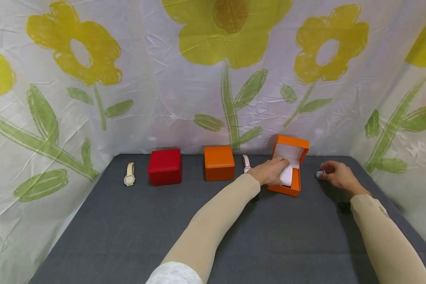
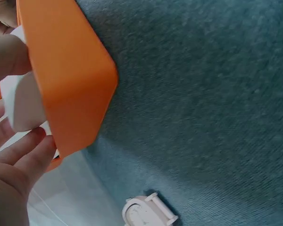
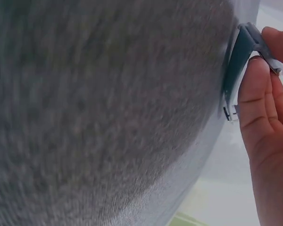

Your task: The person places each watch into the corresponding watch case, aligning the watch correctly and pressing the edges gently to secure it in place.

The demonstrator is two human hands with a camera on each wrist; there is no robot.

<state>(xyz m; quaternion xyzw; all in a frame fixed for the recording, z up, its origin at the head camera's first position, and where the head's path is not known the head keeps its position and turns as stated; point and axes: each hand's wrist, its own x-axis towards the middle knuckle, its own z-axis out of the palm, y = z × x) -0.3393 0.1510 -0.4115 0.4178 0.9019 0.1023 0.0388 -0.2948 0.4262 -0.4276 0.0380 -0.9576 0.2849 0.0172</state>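
Observation:
An orange watch box (image 1: 292, 189) stands with its lid raised at the back right, a white watch cushion (image 1: 286, 175) inside it. My left hand (image 1: 269, 171) reaches over the box and grips that cushion (image 2: 27, 103), thumb on one side and fingers on the other. To the right of the box, my right hand (image 1: 340, 176) pinches a grey watch (image 1: 319, 173) between thumb and fingers. In the right wrist view the watch's dark teal strap (image 3: 238, 61) shows bent, close over the cloth. A pink watch (image 1: 246, 163) lies left of the box, partly hidden by my left hand.
A closed orange box (image 1: 219, 163) and a closed red box (image 1: 165, 167) stand along the back of the dark grey table (image 1: 120, 236). A cream watch (image 1: 129, 175) lies at the far left. Behind hangs a flowered curtain (image 1: 156, 86).

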